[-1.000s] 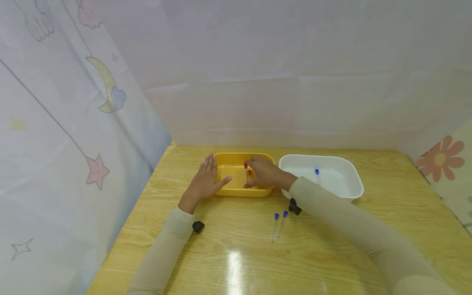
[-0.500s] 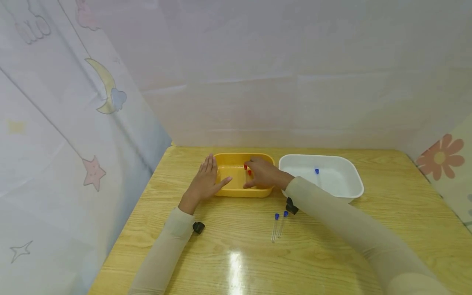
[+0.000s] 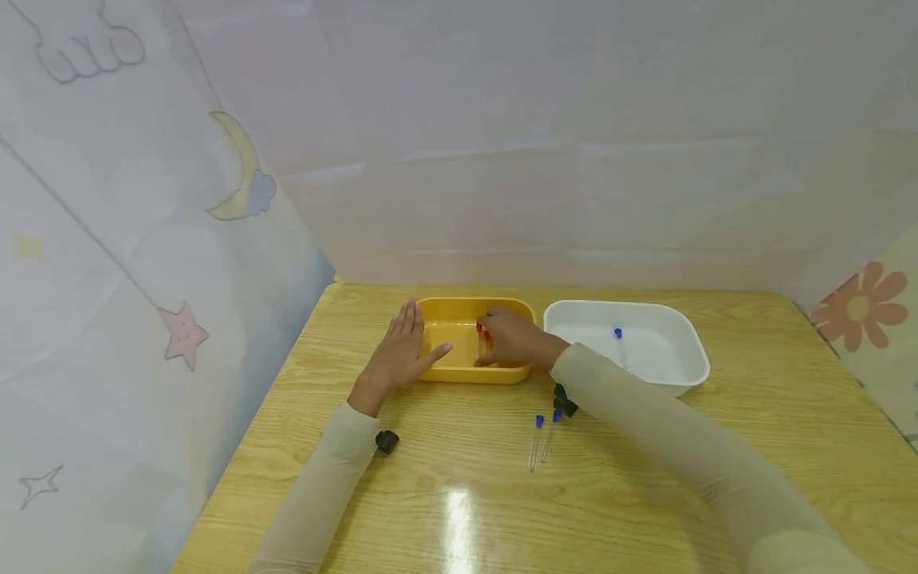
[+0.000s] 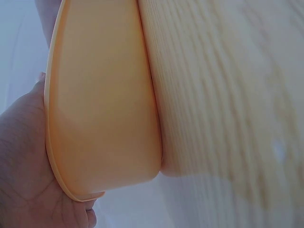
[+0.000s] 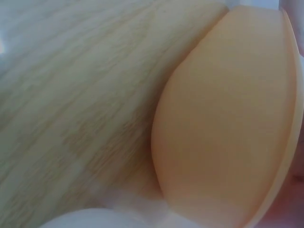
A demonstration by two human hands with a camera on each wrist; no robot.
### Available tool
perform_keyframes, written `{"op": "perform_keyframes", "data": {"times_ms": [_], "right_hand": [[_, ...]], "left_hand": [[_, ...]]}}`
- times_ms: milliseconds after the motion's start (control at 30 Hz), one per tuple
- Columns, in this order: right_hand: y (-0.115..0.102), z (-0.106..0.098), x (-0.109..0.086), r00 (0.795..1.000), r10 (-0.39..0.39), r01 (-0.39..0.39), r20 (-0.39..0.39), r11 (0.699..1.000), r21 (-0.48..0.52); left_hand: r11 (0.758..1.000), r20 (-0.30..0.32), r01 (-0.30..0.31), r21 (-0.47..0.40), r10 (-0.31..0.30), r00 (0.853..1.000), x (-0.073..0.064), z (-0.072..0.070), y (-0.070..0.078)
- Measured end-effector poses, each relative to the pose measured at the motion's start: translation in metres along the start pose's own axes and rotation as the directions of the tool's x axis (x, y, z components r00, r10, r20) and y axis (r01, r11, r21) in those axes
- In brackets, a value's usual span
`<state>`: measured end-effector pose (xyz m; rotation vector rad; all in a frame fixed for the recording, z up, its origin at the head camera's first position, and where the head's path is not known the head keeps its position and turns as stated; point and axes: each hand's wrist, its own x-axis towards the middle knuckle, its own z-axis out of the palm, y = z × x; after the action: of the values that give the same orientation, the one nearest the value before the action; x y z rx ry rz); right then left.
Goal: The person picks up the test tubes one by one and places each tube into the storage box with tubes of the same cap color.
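Observation:
In the head view a yellow plastic tray (image 3: 469, 375) stands toward the back of the table. My left hand (image 3: 393, 355) rests along its left rim with straight fingers, thumb reaching over the inside; the left wrist view shows the palm (image 4: 23, 161) against the rim. Reaching over the right side, my right hand (image 3: 512, 336) holds a red-capped test tube (image 3: 479, 328) between forefinger and thumb, near its ends. Just beside it shows a second red cap (image 3: 487, 336), its tube hidden by the hand. The right wrist view shows mostly the tray's outer wall (image 5: 223, 123).
A white tub (image 3: 667, 339) stands right of the yellow tray, with a blue-capped test tube (image 3: 619, 335) inside. Two more blue-capped tubes (image 3: 535, 446) lie side by side on the wooden table (image 3: 402, 494), before the trays. A pale cloth backdrop (image 3: 459, 199) rises behind the table.
The two red caps stand slightly closer together, the held one a little lower. My right forearm has shifted slightly left; the left hand stays in place.

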<state>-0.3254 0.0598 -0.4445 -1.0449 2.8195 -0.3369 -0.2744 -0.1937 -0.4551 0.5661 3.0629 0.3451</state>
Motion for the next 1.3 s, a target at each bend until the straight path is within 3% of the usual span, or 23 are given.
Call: {"op": "perform_keyframes", "data": {"times_ms": [667,1300], "right_hand": [[-0.0051,0.0028,0.0032,0.997,-0.079,0.078,-0.021,0.995,-0.058],[-0.0004,0.0064,0.0076,0.998,-0.064,0.066,0.029,0.995,-0.075]], "left_hand": [[1.000,0.003,-0.004,-0.006,0.004,1.000,-0.0011,-0.0014,0.0014],[1.000,-0.014,-0.007,0.000,0.007,1.000,-0.0007,-0.0011,0.0026]]}}
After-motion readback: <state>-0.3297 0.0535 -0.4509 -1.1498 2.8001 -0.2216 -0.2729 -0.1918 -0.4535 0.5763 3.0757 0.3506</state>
